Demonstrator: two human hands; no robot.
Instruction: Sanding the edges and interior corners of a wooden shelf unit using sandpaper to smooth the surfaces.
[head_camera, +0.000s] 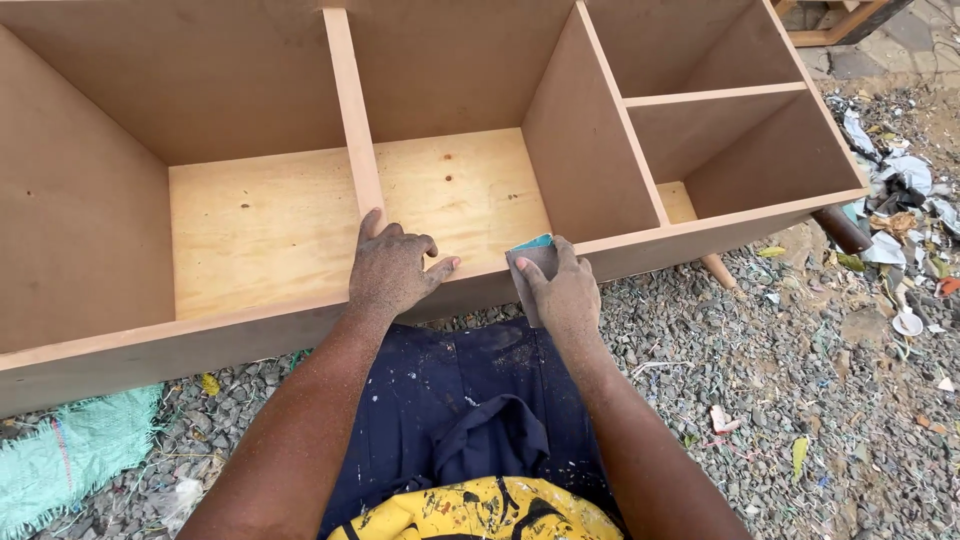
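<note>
A large wooden cabinet (250, 330) lies on its back on gravel, its compartments facing up. My left hand (392, 268) rests flat on the cabinet's near edge where an upright divider (350, 110) meets it, fingers spread. My right hand (562, 288) presses a folded piece of sandpaper (530, 252), brown with a teal backing, against the same front edge a little to the right. Both hands are dusty. My dark blue trousers and yellow shirt show below.
Grey gravel (780, 400) covers the ground. A green woven sack (70, 450) lies at lower left. Scraps of paper and litter (900, 220) pile up at the right. A wooden leg (718, 271) sticks out under the cabinet's right end.
</note>
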